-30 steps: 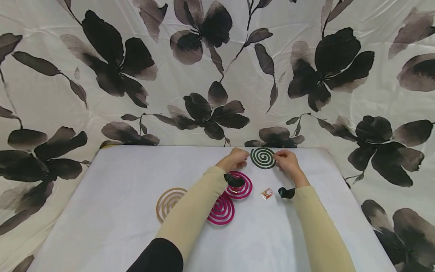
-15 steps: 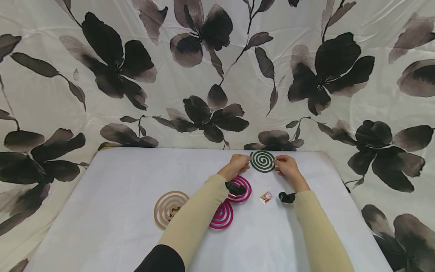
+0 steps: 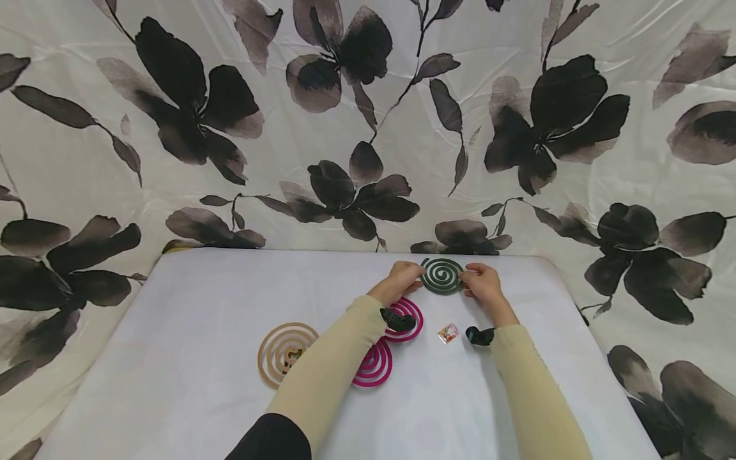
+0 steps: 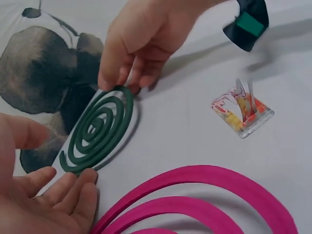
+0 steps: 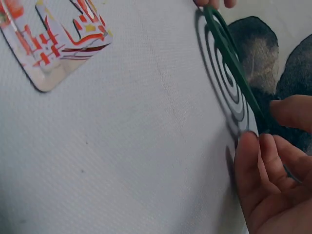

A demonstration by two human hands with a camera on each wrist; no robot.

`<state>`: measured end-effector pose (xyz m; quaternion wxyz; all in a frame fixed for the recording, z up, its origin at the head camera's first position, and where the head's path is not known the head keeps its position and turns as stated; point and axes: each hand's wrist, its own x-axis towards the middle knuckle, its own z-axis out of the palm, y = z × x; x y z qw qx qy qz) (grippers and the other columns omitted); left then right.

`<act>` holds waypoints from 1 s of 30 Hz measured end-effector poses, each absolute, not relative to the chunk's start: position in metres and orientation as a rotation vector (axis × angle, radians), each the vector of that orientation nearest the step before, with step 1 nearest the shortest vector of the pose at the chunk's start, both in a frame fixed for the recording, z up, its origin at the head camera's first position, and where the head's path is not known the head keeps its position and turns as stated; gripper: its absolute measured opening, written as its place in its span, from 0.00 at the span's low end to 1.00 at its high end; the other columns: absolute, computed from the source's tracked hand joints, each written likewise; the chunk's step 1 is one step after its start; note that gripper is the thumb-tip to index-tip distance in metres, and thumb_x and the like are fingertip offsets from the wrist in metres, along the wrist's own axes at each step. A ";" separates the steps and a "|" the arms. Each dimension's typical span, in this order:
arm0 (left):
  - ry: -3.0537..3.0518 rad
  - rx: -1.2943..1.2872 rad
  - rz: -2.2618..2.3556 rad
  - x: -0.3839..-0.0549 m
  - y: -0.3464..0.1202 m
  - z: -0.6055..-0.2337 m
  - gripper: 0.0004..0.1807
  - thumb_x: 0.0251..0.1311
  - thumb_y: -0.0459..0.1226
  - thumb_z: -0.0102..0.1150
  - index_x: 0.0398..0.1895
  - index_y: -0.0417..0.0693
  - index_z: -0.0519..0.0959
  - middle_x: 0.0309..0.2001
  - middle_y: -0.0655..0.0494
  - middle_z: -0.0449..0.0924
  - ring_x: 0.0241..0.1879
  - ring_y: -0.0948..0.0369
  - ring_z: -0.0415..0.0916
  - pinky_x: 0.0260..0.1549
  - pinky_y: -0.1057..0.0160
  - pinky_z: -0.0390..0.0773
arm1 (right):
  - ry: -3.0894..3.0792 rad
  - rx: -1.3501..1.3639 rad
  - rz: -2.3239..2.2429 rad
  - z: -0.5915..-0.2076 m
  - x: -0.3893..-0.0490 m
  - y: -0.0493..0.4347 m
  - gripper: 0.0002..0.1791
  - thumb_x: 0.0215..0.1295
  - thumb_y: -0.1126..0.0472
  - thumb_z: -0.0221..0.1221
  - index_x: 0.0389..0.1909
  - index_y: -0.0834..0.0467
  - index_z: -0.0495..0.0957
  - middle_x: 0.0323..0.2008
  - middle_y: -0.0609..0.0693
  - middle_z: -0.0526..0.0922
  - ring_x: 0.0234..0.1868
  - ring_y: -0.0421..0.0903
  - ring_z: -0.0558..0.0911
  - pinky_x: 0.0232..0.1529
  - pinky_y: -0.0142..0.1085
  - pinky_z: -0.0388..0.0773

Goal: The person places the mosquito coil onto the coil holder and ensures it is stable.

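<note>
A dark green mosquito coil (image 3: 441,276) is held up near the far edge of the table, its shadow apart from it in the right wrist view. My left hand (image 3: 399,281) holds its left edge, with fingertips under the rim and the thumb spread away in the left wrist view. On the opposite edge, my right hand (image 3: 484,282) pinches the coil between thumb and fingers. Seen from the right wrist, the coil (image 5: 236,66) stands almost edge-on. Two magenta coils, an upper one (image 3: 420,316) and a lower one (image 3: 376,383), lie partly hidden under my left arm.
A tan coil (image 3: 261,354) lies to the left, with a small brown piece at its centre. Between my forearms sits a small printed plate (image 4: 234,114) with a raised prong. Behind the white table (image 3: 190,300) hangs a floral cloth (image 3: 345,128).
The head view has shifted slightly. Both hands keep hold of the green coil at the far edge; the coil sits slightly lower in the head view, and the right fingertips overlap its edge more.
</note>
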<state>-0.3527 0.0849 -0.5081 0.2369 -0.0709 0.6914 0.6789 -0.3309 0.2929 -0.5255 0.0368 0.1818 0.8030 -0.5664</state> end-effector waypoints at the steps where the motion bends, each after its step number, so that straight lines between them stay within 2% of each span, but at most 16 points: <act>1: 1.914 -0.185 1.851 -0.353 0.085 -0.508 0.25 0.62 0.35 0.56 0.61 0.33 0.70 0.54 0.44 0.74 0.47 0.51 0.79 0.49 0.59 0.76 | 2.444 0.558 -1.761 -0.525 -0.331 0.293 0.25 0.67 0.64 0.57 0.63 0.68 0.68 0.45 0.58 0.76 0.29 0.38 0.77 0.28 0.29 0.79; 5: 1.930 -0.166 1.823 -0.352 0.086 -0.506 0.25 0.62 0.34 0.57 0.62 0.34 0.70 0.51 0.47 0.74 0.43 0.53 0.79 0.49 0.58 0.76 | 2.354 0.562 -1.822 -0.524 -0.329 0.292 0.25 0.67 0.66 0.56 0.64 0.69 0.67 0.46 0.59 0.75 0.28 0.37 0.78 0.29 0.29 0.79; 9: 1.877 -0.162 1.839 -0.352 0.087 -0.505 0.24 0.63 0.33 0.58 0.62 0.36 0.71 0.43 0.50 0.77 0.35 0.58 0.77 0.46 0.60 0.77 | 2.303 0.563 -1.848 -0.522 -0.325 0.292 0.25 0.67 0.66 0.56 0.64 0.67 0.67 0.43 0.55 0.75 0.26 0.37 0.77 0.27 0.28 0.78; 12: 1.837 -0.146 1.851 -0.352 0.087 -0.504 0.21 0.64 0.34 0.58 0.60 0.37 0.74 0.34 0.52 0.77 0.28 0.61 0.72 0.35 0.63 0.75 | 2.294 0.540 -1.873 -0.519 -0.321 0.290 0.25 0.67 0.65 0.57 0.62 0.67 0.67 0.38 0.52 0.77 0.24 0.37 0.77 0.26 0.29 0.78; 17: 1.848 -0.099 1.827 -0.353 0.087 -0.503 0.13 0.66 0.37 0.58 0.49 0.38 0.79 0.23 0.55 0.73 0.20 0.63 0.65 0.20 0.67 0.66 | 2.306 0.466 -1.915 -0.511 -0.313 0.285 0.25 0.66 0.64 0.59 0.61 0.67 0.66 0.33 0.48 0.81 0.23 0.38 0.78 0.26 0.32 0.78; 22: 1.899 -0.063 1.807 -0.352 0.085 -0.501 0.10 0.65 0.38 0.60 0.43 0.39 0.81 0.20 0.56 0.71 0.17 0.64 0.64 0.18 0.68 0.64 | 2.306 0.460 -1.990 -0.504 -0.307 0.279 0.24 0.65 0.65 0.59 0.59 0.67 0.65 0.29 0.45 0.82 0.22 0.38 0.78 0.26 0.31 0.78; 30: 1.899 -0.050 1.814 -0.350 0.079 -0.497 0.13 0.64 0.40 0.61 0.44 0.39 0.82 0.21 0.56 0.72 0.17 0.64 0.63 0.19 0.67 0.64 | 2.241 0.438 -2.080 -0.498 -0.296 0.272 0.25 0.65 0.67 0.60 0.59 0.68 0.63 0.29 0.46 0.83 0.22 0.38 0.79 0.24 0.29 0.78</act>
